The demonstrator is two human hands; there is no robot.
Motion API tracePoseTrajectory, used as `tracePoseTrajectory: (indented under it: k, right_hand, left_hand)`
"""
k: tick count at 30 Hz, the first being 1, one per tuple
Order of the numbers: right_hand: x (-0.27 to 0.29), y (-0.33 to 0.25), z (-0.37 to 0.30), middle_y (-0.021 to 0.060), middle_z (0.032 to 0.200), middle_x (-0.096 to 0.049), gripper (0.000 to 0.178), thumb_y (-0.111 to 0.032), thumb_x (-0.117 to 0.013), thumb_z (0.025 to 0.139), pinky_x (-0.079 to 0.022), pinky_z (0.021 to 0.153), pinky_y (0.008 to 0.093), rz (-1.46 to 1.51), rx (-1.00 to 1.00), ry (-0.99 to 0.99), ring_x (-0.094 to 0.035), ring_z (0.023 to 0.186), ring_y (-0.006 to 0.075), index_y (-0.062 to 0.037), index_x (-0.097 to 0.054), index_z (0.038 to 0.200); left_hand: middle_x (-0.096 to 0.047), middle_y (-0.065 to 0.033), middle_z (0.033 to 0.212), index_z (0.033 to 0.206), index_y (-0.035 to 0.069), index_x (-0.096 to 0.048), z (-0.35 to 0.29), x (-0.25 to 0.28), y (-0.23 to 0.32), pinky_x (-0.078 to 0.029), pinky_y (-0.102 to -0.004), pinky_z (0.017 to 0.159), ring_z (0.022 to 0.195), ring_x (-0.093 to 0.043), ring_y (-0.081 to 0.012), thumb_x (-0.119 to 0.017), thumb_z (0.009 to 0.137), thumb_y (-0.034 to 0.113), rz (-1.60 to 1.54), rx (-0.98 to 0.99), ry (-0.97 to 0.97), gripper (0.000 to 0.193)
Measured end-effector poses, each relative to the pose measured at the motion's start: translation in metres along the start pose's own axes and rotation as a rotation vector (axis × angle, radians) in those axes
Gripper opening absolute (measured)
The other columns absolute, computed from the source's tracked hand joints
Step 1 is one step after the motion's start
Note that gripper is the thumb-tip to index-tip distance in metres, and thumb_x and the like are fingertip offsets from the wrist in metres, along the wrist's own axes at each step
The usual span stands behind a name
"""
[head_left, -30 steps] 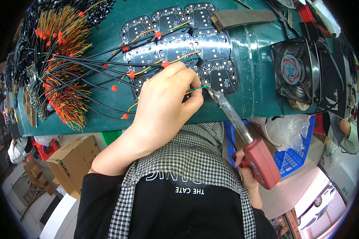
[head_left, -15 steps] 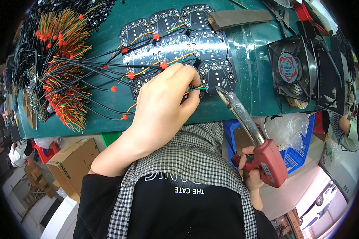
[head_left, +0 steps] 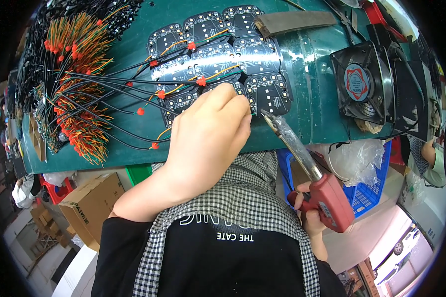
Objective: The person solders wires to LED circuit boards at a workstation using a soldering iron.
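A panel of black circuit boards (head_left: 270, 94) lies on the green bench, with wires running across it. My left hand (head_left: 208, 128) rests over the panel's near edge, its thumb and fingers pinched together on a thin wire (head_left: 253, 115). Only a short green end of that wire shows past the fingertips; the hand hides the rest. In my right hand (head_left: 309, 213) is a red soldering gun (head_left: 332, 203), gripped by its handle. Its long barrel slants up to the left, and the tip (head_left: 263, 113) is just beside the wire end at the lower right board.
A large bundle of black cables (head_left: 79, 99) with orange and green ends and red connectors covers the bench's left. A grey strip (head_left: 297, 23) lies at the panel's far right corner. The fan (head_left: 359, 81) stands at right. Below the bench sits a blue basket (head_left: 366, 198).
The soldering gun's tip has moved slightly left, closer to my left fingertips. My left hand has turned a little, covering more of the wire. The panel has shifted very slightly left.
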State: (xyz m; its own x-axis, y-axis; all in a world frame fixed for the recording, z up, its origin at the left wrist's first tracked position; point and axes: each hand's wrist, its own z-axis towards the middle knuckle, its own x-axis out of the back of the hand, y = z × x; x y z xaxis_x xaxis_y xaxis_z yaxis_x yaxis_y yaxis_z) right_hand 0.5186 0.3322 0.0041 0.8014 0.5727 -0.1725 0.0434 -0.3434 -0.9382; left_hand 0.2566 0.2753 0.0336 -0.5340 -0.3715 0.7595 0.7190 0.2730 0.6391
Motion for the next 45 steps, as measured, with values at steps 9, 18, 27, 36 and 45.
tracePoseTrajectory:
  k: [9,18,27,36,45]
  right_hand:
    - [0.0,0.002,0.002,0.0062,0.078,-0.065,0.062,-0.035,-0.081,0.072,-0.048,0.062,0.0226,-0.179,0.046,-0.025,-0.061,0.064,0.0116,0.0093,-0.057,0.108]
    - [0.031,0.031,-0.009,0.0046,0.073,-0.065,0.059,-0.028,-0.079,0.074,-0.051,0.068,0.0244,-0.625,0.245,-0.157,-0.065,0.067,0.0146,0.0105,-0.057,0.112]
    - [-0.002,0.005,-0.002,0.0146,0.101,-0.065,0.067,-0.04,-0.077,0.076,-0.049,0.064,0.0303,-0.044,0.064,-0.029,-0.061,0.068,0.0174,0.0077,-0.053,0.117]
    - [0.0,0.008,-0.004,0.019,0.113,-0.059,0.076,-0.045,-0.075,0.078,-0.046,0.064,0.029,0.068,0.04,-0.021,-0.057,0.071,0.0168,0.0018,-0.044,0.129]
    - [0.009,0.009,0.016,0.0208,0.108,-0.056,0.069,-0.042,-0.06,0.089,-0.043,0.05,0.024,0.044,0.334,0.158,-0.053,0.058,0.0154,0.0049,-0.034,0.133]
  left_hand:
    - [-0.05,-0.0092,0.08,0.082,0.004,-0.053,0.002,-0.001,0.008,-0.045,-0.0381,0.059,0.07,-0.056,-0.0291,-0.063,0.079,0.004,0.143,-0.019,-0.027,0.01]
    - [-0.05,-0.0069,0.079,0.08,0.006,-0.054,0.008,0.0,0.012,-0.049,-0.035,0.056,0.071,-0.059,-0.0238,-0.062,0.074,0.006,0.302,-0.06,-0.058,0.01]
    - [-0.053,-0.0039,0.079,0.077,0.007,-0.055,0.011,0.001,0.015,-0.051,-0.0296,0.051,0.07,-0.061,-0.0179,-0.062,0.067,0.007,0.417,-0.122,-0.087,0.012]
    - [-0.053,-0.0064,0.085,0.091,0.006,-0.056,0.003,0.011,0.013,-0.047,-0.0371,0.063,0.077,-0.058,-0.0241,-0.067,0.075,0.009,0.396,-0.061,-0.121,0.02]
    - [-0.041,-0.0192,0.138,0.148,0.011,-0.025,-0.018,0.102,-0.071,-0.021,-0.0619,0.108,0.136,-0.031,-0.0392,-0.085,0.053,0.042,0.707,0.054,-0.218,0.117]
